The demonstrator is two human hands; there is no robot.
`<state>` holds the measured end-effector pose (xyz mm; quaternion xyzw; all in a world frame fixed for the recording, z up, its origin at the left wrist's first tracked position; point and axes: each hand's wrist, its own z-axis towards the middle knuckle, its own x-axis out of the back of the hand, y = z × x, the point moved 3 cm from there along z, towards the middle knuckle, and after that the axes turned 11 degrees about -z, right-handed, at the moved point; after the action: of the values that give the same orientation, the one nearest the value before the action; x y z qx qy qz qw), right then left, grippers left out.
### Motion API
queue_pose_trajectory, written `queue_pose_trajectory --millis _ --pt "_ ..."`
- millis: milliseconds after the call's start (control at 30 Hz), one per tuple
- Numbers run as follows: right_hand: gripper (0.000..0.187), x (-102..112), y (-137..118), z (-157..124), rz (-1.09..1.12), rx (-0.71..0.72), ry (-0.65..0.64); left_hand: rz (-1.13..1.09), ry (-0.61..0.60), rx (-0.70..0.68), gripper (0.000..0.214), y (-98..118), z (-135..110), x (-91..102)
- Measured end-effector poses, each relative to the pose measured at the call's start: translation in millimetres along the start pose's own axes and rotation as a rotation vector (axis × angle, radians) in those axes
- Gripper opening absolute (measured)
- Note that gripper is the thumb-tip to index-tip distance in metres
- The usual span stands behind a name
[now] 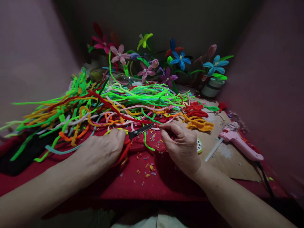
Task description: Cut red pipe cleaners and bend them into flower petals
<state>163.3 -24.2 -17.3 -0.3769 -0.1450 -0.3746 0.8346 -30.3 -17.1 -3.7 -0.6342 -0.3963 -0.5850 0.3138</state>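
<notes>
My left hand point(106, 144) is closed around the handles of a pair of scissors point(142, 130), whose dark blades point right and slightly away from me. Red-orange loops show below that hand; I cannot tell if they are handle or pipe cleaner. Close to the blade tips, my right hand point(180, 144) is closed in a pinch. Whatever lies between its fingertips is too small to make out, though a bit of red shows there. A large heap of pipe cleaners point(142, 96), mostly green, orange, red and pink, lies just beyond both hands.
Pipe-cleaner flowers point(181, 60) stand along the back, one by a small jar point(212, 87). At right, a pink glue gun point(239, 142) rests on cardboard point(237, 167) beside orange loops point(198, 123) and red loops point(196, 109). Fuzz scraps point(148, 169) dot the red cloth point(142, 190).
</notes>
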Motion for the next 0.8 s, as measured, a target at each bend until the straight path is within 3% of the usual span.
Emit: queue_pose_trajectory --millis 533,800 --pt "0.014 -0.5 0.5 0.1 -0.004 -0.007 -0.01 0.171 0.002 -0.078 0.029 -5.0 2.3 -10.3" --pt "0.014 -0.2 3.6 2.2 -0.007 -0.047 0.005 -0.155 0.028 -0.106 0.019 -13.9 5.4 -12.3"
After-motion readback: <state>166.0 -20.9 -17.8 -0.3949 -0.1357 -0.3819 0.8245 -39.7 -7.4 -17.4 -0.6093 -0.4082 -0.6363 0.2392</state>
